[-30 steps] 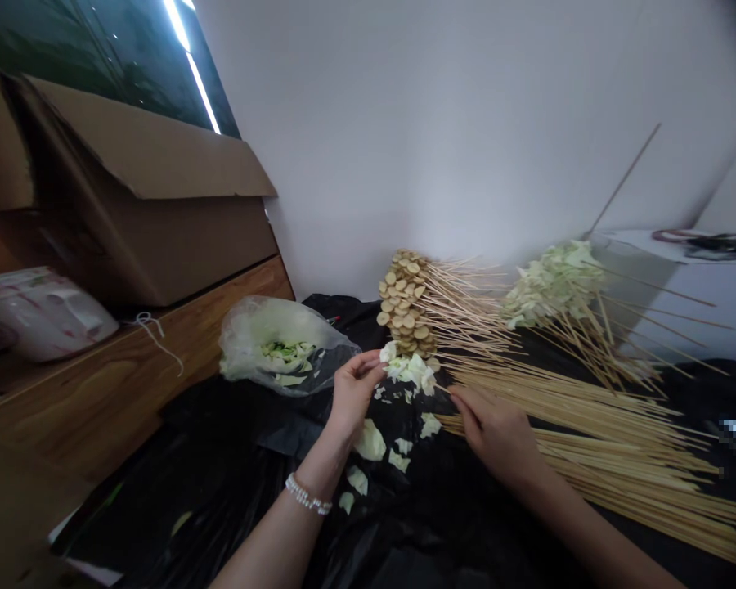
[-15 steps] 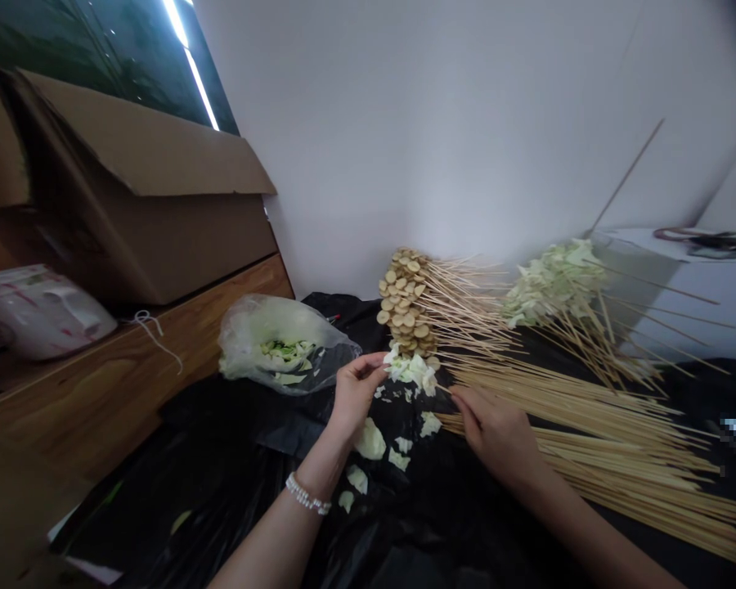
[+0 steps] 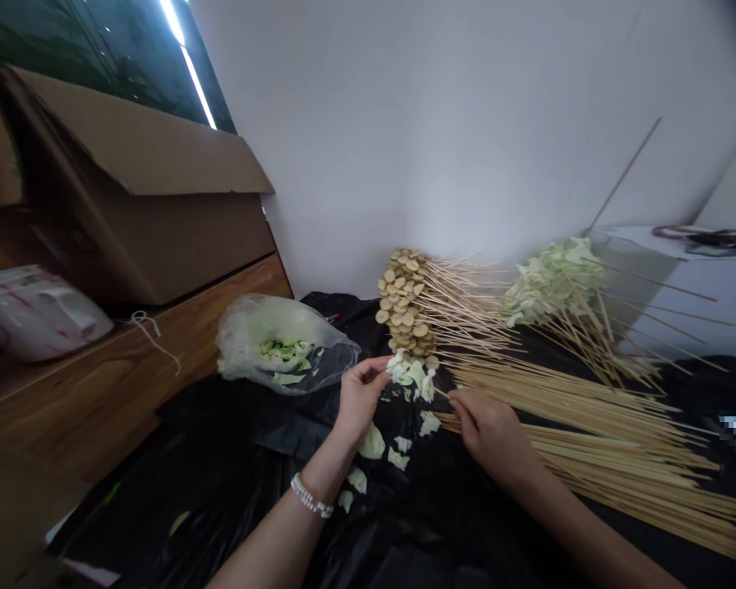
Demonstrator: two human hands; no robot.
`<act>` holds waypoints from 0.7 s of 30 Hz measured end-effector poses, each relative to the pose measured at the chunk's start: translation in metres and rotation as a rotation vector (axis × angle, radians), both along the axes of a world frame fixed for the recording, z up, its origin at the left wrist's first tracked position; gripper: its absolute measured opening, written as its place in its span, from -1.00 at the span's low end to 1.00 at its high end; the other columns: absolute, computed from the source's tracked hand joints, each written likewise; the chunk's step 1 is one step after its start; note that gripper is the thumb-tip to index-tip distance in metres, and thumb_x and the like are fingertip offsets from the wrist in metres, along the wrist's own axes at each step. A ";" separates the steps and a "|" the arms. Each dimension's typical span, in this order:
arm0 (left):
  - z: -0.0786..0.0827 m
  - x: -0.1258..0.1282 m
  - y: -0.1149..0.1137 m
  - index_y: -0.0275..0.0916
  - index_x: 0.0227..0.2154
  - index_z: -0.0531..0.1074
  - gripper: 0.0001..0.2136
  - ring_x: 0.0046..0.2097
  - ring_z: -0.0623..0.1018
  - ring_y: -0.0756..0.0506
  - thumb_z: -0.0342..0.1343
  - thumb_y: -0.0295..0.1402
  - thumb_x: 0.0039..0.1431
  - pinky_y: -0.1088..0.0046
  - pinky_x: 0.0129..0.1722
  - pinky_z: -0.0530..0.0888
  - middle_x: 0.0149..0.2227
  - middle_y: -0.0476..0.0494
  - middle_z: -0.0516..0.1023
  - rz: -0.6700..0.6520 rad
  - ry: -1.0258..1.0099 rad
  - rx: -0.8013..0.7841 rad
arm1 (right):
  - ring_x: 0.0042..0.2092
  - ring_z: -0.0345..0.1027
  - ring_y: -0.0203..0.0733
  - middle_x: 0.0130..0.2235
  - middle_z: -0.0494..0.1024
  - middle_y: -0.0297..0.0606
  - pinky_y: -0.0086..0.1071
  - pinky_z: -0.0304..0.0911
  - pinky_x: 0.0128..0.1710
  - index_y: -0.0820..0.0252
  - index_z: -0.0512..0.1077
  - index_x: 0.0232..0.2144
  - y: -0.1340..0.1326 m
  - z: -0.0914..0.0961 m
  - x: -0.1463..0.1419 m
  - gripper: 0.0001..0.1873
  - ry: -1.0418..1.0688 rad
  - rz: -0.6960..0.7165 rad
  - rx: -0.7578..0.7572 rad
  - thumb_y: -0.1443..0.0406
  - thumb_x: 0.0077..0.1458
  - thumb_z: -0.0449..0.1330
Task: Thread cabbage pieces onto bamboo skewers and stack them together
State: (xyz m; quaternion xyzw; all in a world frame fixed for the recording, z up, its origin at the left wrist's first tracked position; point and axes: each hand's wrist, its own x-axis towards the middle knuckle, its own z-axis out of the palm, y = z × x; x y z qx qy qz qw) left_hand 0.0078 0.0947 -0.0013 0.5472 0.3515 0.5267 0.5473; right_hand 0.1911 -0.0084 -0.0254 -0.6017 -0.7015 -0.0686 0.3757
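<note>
Cabbage pieces inside a clear plastic bag

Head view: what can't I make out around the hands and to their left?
All in the head view:
Held skewer: its point is hidden by the cabbage pieces, its gripped stretch by the right hand.
Plastic bag: deeper contents are blurred by its cloudy film.
Cardboard box: inside hidden by its flap; left end cut off by the picture's edge.

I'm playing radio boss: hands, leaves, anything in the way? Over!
Left hand pinching pale leaves. Right hand gripping thin skewer. Loose scraps nearby, seemingly not blocking.
</note>
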 end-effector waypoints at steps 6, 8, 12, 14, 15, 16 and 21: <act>0.003 0.001 -0.002 -0.28 -0.35 0.60 -0.79 -0.29 0.58 -0.09 0.31 -0.41 -0.15 0.39 -0.18 0.48 -0.31 -0.16 0.65 0.005 -0.007 0.005 | -0.30 0.40 -0.22 -0.35 0.52 -0.20 -0.36 0.25 -0.23 0.19 0.42 -0.33 -0.002 0.004 0.000 -0.71 0.002 0.004 0.034 0.36 0.26 -0.09; 0.004 0.001 -0.003 -0.27 -0.35 0.61 -0.79 -0.28 0.58 -0.10 0.31 -0.41 -0.15 0.39 -0.18 0.48 -0.31 -0.16 0.65 0.008 0.000 0.014 | -0.31 0.39 -0.22 -0.36 0.52 -0.20 -0.36 0.25 -0.25 0.18 0.41 -0.33 -0.002 0.004 -0.001 -0.71 0.004 0.005 0.031 0.36 0.26 -0.11; 0.005 0.001 -0.004 -0.27 -0.34 0.61 -0.78 -0.28 0.58 -0.11 0.32 -0.40 -0.14 0.38 -0.18 0.48 -0.31 -0.16 0.65 0.011 0.013 0.023 | -0.36 0.37 -0.23 -0.41 0.50 -0.24 -0.38 0.22 -0.30 0.17 0.39 -0.34 -0.003 0.003 -0.003 -0.71 0.013 -0.007 0.011 0.36 0.27 -0.12; 0.005 0.001 -0.004 -0.27 -0.33 0.61 -0.78 -0.27 0.58 -0.11 0.31 -0.40 -0.13 0.38 -0.18 0.48 -0.30 -0.17 0.65 0.012 0.020 0.034 | -0.35 0.37 -0.23 -0.41 0.49 -0.25 -0.38 0.21 -0.30 0.18 0.38 -0.34 -0.003 0.002 -0.004 -0.72 0.016 -0.004 -0.007 0.37 0.26 -0.12; 0.005 0.001 -0.004 -0.27 -0.32 0.61 -0.78 -0.27 0.58 -0.11 0.30 -0.40 -0.12 0.38 -0.17 0.48 -0.30 -0.17 0.65 0.011 0.023 0.036 | -0.35 0.37 -0.23 -0.40 0.49 -0.24 -0.38 0.21 -0.30 0.18 0.38 -0.35 -0.003 0.002 -0.004 -0.72 0.016 0.000 -0.013 0.37 0.26 -0.11; 0.005 0.001 -0.004 -0.27 -0.32 0.61 -0.78 -0.27 0.58 -0.11 0.30 -0.40 -0.12 0.38 -0.17 0.48 -0.29 -0.18 0.65 0.008 0.025 0.034 | -0.34 0.37 -0.22 -0.40 0.48 -0.24 -0.38 0.21 -0.30 0.18 0.37 -0.35 -0.003 0.001 -0.004 -0.73 0.016 0.002 -0.015 0.37 0.26 -0.11; 0.004 0.002 -0.004 -0.28 -0.33 0.61 -0.79 -0.27 0.59 -0.11 0.29 -0.42 -0.13 0.37 -0.18 0.48 -0.27 -0.19 0.65 0.004 0.031 0.026 | -0.34 0.36 -0.23 -0.41 0.46 -0.24 -0.37 0.19 -0.27 0.17 0.34 -0.39 -0.002 0.001 -0.003 -0.73 0.021 0.007 0.006 0.36 0.26 -0.11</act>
